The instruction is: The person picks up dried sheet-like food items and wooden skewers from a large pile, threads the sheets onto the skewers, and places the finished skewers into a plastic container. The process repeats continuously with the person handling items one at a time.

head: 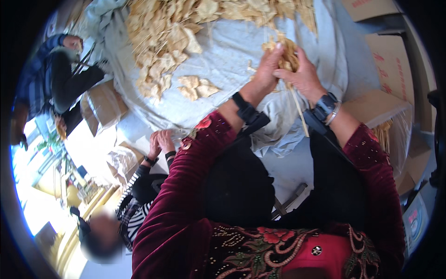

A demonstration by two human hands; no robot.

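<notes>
A bundle of tan dried leaves [289,55] is held between my two hands over a pale cloth [230,52]. My left hand [265,68] grips its left side, thumb pointing upward. On the right side, my right hand [306,75] wraps it, with the thumb reaching across toward the left hand. Long thin stems [298,108] hang from the bundle toward my knees. A large heap of similar dried leaves [167,45] spreads along the far and left parts of the cloth. A small loose cluster [198,87] lies apart from the heap.
At my right stands a plastic-lined cardboard box [373,108] with stems inside. Another carton [392,66] bears printed writing behind it. To my left sit two people, one in a striped sleeve [130,183]. Plastic-wrapped boxes [104,104] stand by them.
</notes>
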